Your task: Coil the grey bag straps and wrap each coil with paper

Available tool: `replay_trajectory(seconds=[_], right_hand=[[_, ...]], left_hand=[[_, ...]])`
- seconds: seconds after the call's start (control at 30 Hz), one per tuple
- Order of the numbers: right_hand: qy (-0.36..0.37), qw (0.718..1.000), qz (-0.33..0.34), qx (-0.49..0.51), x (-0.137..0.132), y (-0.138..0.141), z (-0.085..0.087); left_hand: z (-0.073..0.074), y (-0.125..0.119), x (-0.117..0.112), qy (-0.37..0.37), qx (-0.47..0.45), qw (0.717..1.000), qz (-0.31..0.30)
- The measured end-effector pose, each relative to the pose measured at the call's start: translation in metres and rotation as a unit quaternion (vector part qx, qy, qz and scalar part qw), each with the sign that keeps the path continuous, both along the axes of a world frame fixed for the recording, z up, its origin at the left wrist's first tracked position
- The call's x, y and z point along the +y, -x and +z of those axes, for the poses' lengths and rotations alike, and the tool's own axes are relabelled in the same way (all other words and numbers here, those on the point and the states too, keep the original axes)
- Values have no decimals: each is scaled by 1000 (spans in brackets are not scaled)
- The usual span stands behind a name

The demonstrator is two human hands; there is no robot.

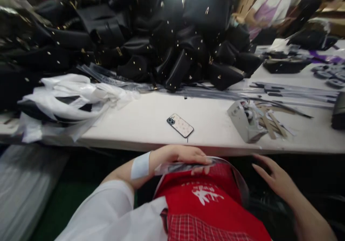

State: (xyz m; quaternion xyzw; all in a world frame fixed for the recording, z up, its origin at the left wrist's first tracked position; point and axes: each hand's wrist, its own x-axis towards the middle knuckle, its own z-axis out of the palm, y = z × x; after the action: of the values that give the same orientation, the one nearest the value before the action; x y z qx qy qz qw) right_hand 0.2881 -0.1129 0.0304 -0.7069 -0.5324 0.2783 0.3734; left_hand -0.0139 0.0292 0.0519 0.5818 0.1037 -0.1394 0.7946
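Note:
My left hand (179, 155) lies low in front of me, below the table's edge, its fingers closed on a clear plastic sheet (229, 169) that curves over my red apron (205, 201). A pale band wraps that wrist. My right hand (272, 174) hovers at the sheet's right end, fingers stretched out and apart, holding nothing. Both hands are under the near edge of the white table (151, 118).
A phone (180, 125) lies face down near the table's front edge. A heap of black handbags (151, 36) fills the back. Crumpled white and clear bags (67, 97) sit at left, a grey box with paper strips (248, 120) at right. Another person (266, 10) stands far right.

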Motion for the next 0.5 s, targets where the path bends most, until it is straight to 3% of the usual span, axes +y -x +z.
replay_trajectory(seconds=[0.03,0.1,0.17,0.23,0.37,0.5], right_hand=[[18,996,84,27,4,15,1],[60,958,263,91,21,49,2],[93,928,344,107,40,76,5],[110,922,358,102,55,88,8],[102,940,323,48,66,82,6],[128,929,343,50,65,85,3]], left_hand=[[-1,-12,-2,1,-27,1000,-8],[-8,-29,-7,-7,-67,998,-10],[-14,-32,-11,-1,-78,997,-4],[-16,-21,-10,19,-57,998,-21],[-13,14,-9,47,5,996,-72],[-17,22,-9,48,7,998,-39]])
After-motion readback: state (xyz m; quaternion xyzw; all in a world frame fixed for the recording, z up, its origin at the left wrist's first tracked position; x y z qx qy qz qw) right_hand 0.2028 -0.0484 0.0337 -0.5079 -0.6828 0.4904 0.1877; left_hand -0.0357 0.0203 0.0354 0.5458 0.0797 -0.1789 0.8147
